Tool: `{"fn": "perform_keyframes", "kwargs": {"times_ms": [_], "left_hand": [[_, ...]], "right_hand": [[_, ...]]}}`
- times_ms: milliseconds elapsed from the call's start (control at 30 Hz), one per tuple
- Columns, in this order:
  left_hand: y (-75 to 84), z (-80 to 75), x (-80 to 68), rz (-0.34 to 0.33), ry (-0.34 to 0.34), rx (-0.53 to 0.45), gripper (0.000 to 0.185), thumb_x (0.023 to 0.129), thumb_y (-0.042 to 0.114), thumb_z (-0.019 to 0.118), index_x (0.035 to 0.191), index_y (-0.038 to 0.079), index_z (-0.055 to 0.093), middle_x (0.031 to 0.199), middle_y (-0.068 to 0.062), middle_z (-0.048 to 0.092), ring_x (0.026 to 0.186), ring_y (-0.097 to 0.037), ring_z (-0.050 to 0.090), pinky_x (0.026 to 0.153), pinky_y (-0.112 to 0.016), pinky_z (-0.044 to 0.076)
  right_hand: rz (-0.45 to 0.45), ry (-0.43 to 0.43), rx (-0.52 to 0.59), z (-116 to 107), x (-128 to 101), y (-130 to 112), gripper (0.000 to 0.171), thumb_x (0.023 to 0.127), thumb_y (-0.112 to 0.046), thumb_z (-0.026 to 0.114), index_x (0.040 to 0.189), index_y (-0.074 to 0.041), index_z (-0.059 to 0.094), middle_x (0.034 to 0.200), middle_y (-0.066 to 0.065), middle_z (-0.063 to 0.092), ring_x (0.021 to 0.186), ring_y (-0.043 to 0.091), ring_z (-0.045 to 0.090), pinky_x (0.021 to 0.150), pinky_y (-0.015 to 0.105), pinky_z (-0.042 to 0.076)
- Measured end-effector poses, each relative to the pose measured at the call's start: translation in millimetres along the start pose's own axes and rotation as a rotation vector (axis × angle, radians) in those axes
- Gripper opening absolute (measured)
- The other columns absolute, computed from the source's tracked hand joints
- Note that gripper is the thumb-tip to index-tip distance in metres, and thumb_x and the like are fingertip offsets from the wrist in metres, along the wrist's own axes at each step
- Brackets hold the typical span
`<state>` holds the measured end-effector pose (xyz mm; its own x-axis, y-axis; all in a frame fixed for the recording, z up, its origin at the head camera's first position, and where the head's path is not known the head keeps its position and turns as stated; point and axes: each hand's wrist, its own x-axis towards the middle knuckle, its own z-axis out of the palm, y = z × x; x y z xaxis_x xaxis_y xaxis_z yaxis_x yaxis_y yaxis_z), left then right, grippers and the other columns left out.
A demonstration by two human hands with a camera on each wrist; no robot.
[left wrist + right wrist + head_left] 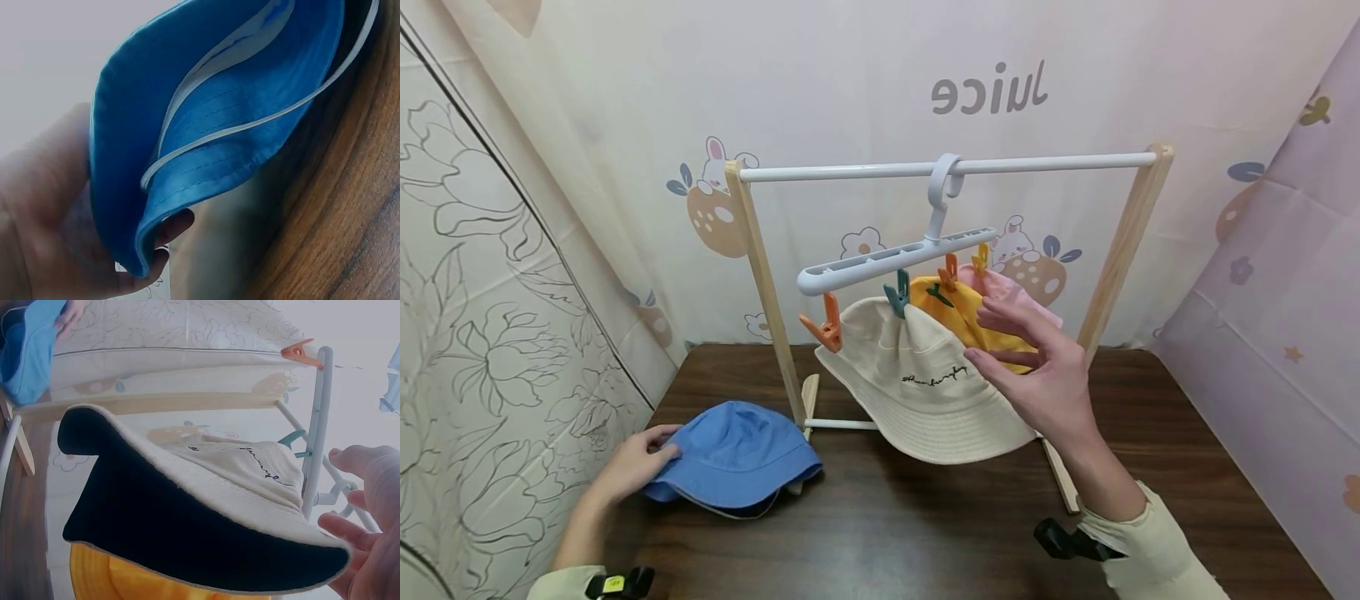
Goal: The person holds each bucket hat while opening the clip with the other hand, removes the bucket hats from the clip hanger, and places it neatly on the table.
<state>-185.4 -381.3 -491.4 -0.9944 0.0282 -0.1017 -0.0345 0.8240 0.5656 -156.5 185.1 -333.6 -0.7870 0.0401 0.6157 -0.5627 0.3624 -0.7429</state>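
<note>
My left hand (636,460) grips the brim of a blue bucket hat (741,454) at the table's left; the left wrist view shows the hat's underside with a thin pale cord (250,125). A cream bucket hat (917,367) with dark script hangs by a green clip (898,293) from a pale hanger (868,268). Beside this hat, my right hand (1048,383) has its fingers spread and holds nothing. Behind hang a yellow hat (973,325) on an orange clip (949,272) and a pink hat (1000,292) on a yellow clip (981,258).
The hanger hooks over the white rod (850,172) of a wooden-sided rack (1120,250) on a dark wooden table (880,542). Another orange clip (829,323) sits at the hanger's near end. Printed curtains (850,83) enclose the back and sides.
</note>
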Motion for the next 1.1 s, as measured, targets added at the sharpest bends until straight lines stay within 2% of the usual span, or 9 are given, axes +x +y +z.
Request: {"fn": "perform_keyframes", "kwargs": {"times_ms": [133, 200, 267, 333, 433, 667, 900, 1033, 1100], "left_hand": [[-1.5, 3.8, -1.5, 0.038, 0.022, 0.035, 0.055, 0.105, 0.014, 0.072, 0.152, -0.011, 0.058, 0.139, -0.039, 0.070, 0.124, -0.056, 0.070, 0.101, -0.062, 0.059], [-2.4, 6.3, -2.4, 0.033, 0.021, 0.060, 0.057, 0.105, 0.013, 0.074, 0.154, -0.011, 0.056, 0.142, -0.042, 0.067, 0.132, -0.064, 0.064, 0.105, -0.072, 0.055], [-4.1, 8.7, -2.9, 0.019, 0.017, 0.077, 0.060, 0.104, 0.012, 0.075, 0.155, -0.011, 0.054, 0.145, -0.044, 0.065, 0.137, -0.067, 0.059, 0.108, -0.076, 0.052], [-5.5, 10.3, -3.2, 0.005, 0.016, 0.081, 0.060, 0.104, 0.012, 0.075, 0.155, -0.011, 0.054, 0.147, -0.045, 0.063, 0.138, -0.069, 0.057, 0.108, -0.078, 0.050], [-6.9, 11.4, -2.7, -0.007, 0.015, 0.064, 0.059, 0.106, 0.013, 0.072, 0.156, -0.011, 0.053, 0.149, -0.046, 0.061, 0.140, -0.070, 0.055, 0.109, -0.079, 0.049], [-5.8, 12.2, -2.3, -0.005, 0.022, 0.043, 0.057, 0.108, 0.015, 0.070, 0.156, -0.010, 0.053, 0.149, -0.047, 0.060, 0.140, -0.068, 0.057, 0.109, -0.077, 0.050], [-8.2, 16.8, 0.1, 0.004, 0.071, 0.042, 0.052, 0.105, 0.013, 0.072, 0.150, -0.009, 0.059, 0.143, -0.043, 0.066, 0.128, -0.059, 0.064, 0.102, -0.071, 0.054], [-4.0, 13.7, -1.5, 0.015, 0.058, 0.020, 0.051, 0.108, 0.013, 0.070, 0.152, -0.011, 0.057, 0.145, -0.044, 0.065, 0.133, -0.061, 0.063, 0.108, -0.074, 0.051], [-1.4, 12.4, -2.5, 0.024, 0.065, 0.008, 0.050, 0.109, 0.013, 0.069, 0.152, -0.011, 0.058, 0.146, -0.042, 0.065, 0.134, -0.061, 0.063, 0.110, -0.073, 0.052]], "right_hand": [[0.004, 0.003, -0.007, 0.1, -0.4, 0.2, 0.060, 0.089, 0.010, 0.088, 0.145, -0.007, 0.074, 0.135, -0.029, 0.071, 0.120, -0.009, 0.075, 0.083, 0.016, 0.065], [0.004, 0.002, -0.004, 0.0, -0.6, 0.4, 0.060, 0.089, 0.010, 0.088, 0.145, -0.006, 0.074, 0.137, -0.025, 0.072, 0.120, -0.009, 0.075, 0.083, 0.017, 0.065], [0.000, -0.002, 0.008, -0.1, -0.5, 0.7, 0.060, 0.089, 0.011, 0.088, 0.145, -0.004, 0.073, 0.140, -0.016, 0.074, 0.121, -0.007, 0.075, 0.083, 0.017, 0.065], [-0.004, -0.005, 0.019, -0.1, -0.3, 1.0, 0.060, 0.089, 0.012, 0.087, 0.145, -0.002, 0.073, 0.143, -0.005, 0.075, 0.121, -0.006, 0.076, 0.083, 0.018, 0.066], [-0.005, -0.003, 0.023, -0.5, -0.1, 1.4, 0.061, 0.089, 0.012, 0.088, 0.145, -0.003, 0.073, 0.144, 0.001, 0.076, 0.121, -0.005, 0.076, 0.083, 0.018, 0.066], [-0.002, 0.003, 0.016, -0.7, -0.8, 2.4, 0.060, 0.088, 0.012, 0.088, 0.144, -0.004, 0.074, 0.136, -0.015, 0.076, 0.119, -0.006, 0.076, 0.082, 0.018, 0.066], [-0.011, 0.011, 0.021, -1.5, 2.6, 0.3, 0.061, 0.089, 0.012, 0.087, 0.146, -0.004, 0.073, 0.139, -0.014, 0.076, 0.118, -0.004, 0.078, 0.084, 0.016, 0.065], [-0.012, 0.011, 0.027, -1.7, 4.5, -1.0, 0.061, 0.089, 0.012, 0.087, 0.146, -0.004, 0.073, 0.138, -0.020, 0.076, 0.119, -0.003, 0.078, 0.086, 0.016, 0.065], [-0.014, 0.008, 0.027, -1.4, 5.2, -1.3, 0.061, 0.089, 0.012, 0.087, 0.146, -0.004, 0.073, 0.139, -0.017, 0.076, 0.119, -0.003, 0.078, 0.086, 0.017, 0.065]]}}
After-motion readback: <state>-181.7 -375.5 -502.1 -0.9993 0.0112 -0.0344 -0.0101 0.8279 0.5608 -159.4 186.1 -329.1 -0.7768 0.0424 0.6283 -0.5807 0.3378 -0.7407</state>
